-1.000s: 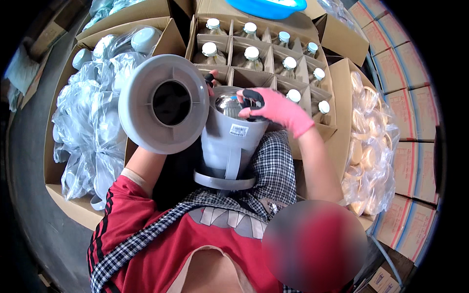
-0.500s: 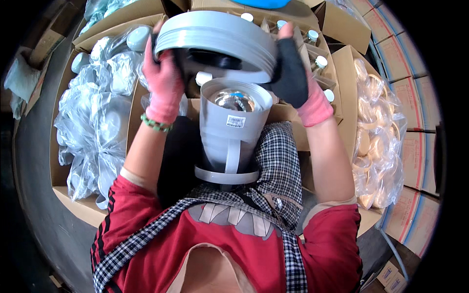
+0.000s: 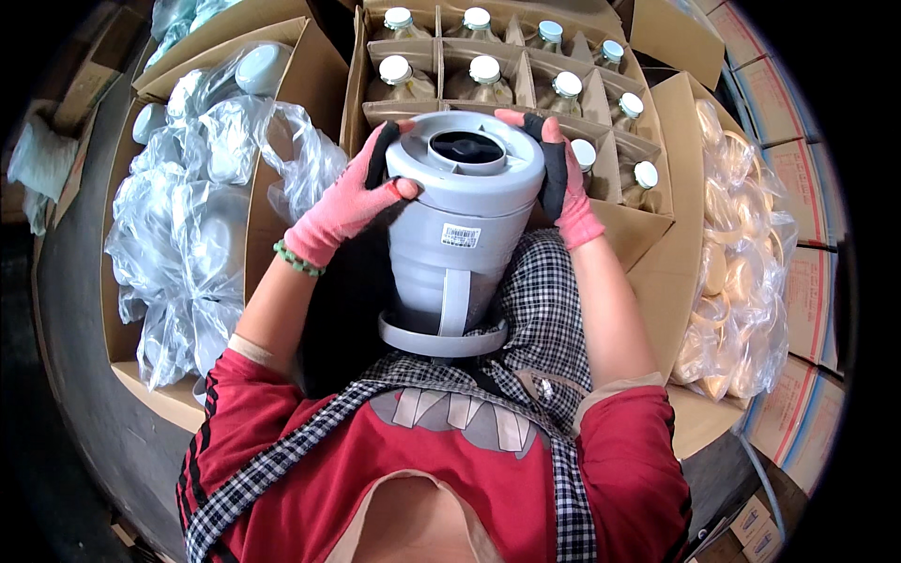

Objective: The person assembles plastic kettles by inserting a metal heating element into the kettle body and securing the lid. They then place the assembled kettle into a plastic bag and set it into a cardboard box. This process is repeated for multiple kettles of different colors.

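Open cardboard boxes stand close together around the seated person, on a dark grey floor (image 3: 84, 394) that shows at the left edge. The box in front, a divided carton (image 3: 657, 216), has cardboard cells, and in each visible cell one glass bottle (image 3: 485, 75) with a white cap stands upright; the cells nearest to the person are hidden behind the thing in hand. At the left, a long box (image 3: 314, 66) holds white round parts wrapped in clear plastic bags (image 3: 188, 235), crumpled and shiny. At the right, another carton carries a clear bag of pale tan round pieces (image 3: 741, 281), stacked on edge, and past it, along the right edge, lie flat cartons with red and blue stripes (image 3: 807, 272). On the lap, over a black and white checked cloth (image 3: 544, 319), stands a grey plastic container (image 3: 455, 263), upright, with a ring-shaped foot at the bottom and a small white rectangular label with dark print high on its front side. A grey round lid (image 3: 466, 164) with a dark hole in the middle sits on top of the container. The left hand (image 3: 352, 202), in a pink glove with a black part, presses against the left side of the lid, the thumb on its rim. The right hand (image 3: 563, 178), gloved the same way, is closed around the right side of the lid, fingers spread over its far edge.
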`<act>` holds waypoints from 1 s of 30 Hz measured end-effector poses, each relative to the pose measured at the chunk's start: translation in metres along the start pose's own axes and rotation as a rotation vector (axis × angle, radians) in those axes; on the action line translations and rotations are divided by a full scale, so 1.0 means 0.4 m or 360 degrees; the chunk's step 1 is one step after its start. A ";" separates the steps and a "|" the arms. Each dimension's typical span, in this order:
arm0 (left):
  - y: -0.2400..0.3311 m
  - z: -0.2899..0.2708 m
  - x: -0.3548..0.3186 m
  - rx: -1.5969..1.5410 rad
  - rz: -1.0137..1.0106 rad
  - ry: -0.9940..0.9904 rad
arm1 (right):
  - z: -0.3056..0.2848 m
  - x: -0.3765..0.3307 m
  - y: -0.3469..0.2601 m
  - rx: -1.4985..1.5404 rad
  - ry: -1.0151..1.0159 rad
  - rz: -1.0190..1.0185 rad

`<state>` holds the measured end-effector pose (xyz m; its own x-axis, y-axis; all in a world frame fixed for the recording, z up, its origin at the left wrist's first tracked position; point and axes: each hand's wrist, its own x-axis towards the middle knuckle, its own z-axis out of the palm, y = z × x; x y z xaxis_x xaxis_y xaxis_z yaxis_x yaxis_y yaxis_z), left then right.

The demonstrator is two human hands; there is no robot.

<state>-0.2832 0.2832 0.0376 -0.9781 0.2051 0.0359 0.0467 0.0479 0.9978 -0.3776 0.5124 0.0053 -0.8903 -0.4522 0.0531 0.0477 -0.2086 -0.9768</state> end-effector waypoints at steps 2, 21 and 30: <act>0.017 0.006 -0.003 0.0162 -0.0078 0.0020 | -0.006 0.012 0.012 0.0157 -0.0037 0.0047; 0.047 0.022 0.003 0.0009 -0.0085 0.0127 | 0.041 -0.034 -0.006 0.0206 0.0207 0.0213; 0.054 0.076 -0.015 0.0725 0.0032 0.0312 | -0.023 0.026 0.050 0.0347 0.0020 0.0316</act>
<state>-0.2701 0.3127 0.0571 -0.9938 0.0250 0.1086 0.1073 0.4774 0.8721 -0.3900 0.5116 -0.0158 -0.8593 -0.4923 -0.1388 0.3167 -0.2991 -0.9001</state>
